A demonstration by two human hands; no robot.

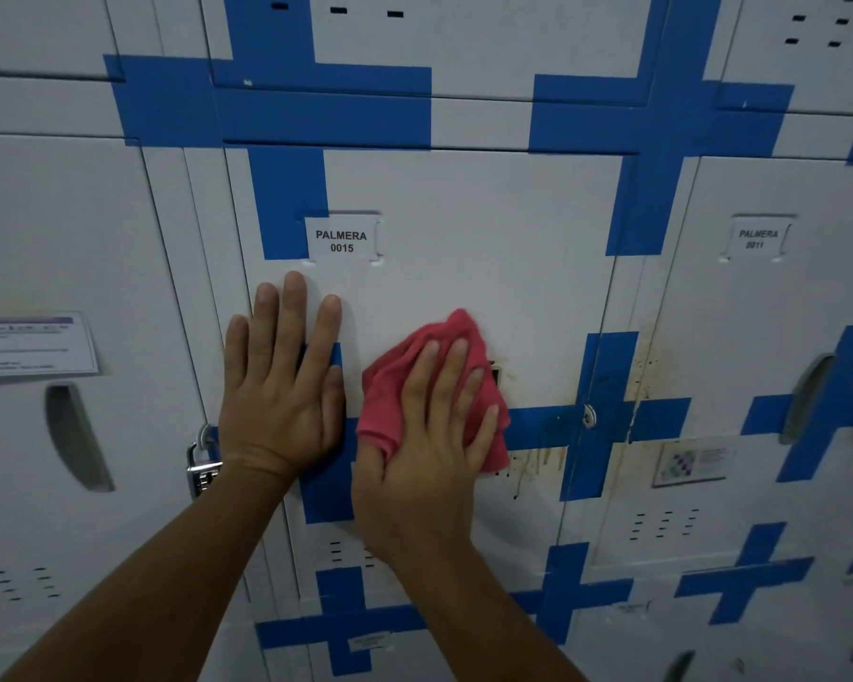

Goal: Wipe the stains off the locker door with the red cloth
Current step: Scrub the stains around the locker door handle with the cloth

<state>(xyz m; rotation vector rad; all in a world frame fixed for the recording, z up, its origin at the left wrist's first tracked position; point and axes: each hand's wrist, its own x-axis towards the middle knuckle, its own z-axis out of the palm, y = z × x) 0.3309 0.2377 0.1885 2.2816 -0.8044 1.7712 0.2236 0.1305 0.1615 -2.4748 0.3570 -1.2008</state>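
I am facing a wall of white lockers crossed with wide blue tape bands (316,115), and the locker door (464,238) in the middle is filling most of my view. My left hand (279,386) is lying flat against the door's left side, fingers spread wide and pointing up, holding nothing. My right hand (429,435) is pressing the red cloth (444,337) flat onto the door just beside the left hand, fingers extended over the bunched fabric and the thumb tucking under its lower left edge. The cloth is sitting at the door's mid height, covering part of the horizontal blue band and most of a dark recess at its right edge. To the right of the cloth, brownish stains (528,465) are running down in drips below the band, with more speckling along the door's right edge. Above the hands, a label (342,241) is reading PALMERA 0015. A silver padlock (200,470) is hanging just left of my left wrist.
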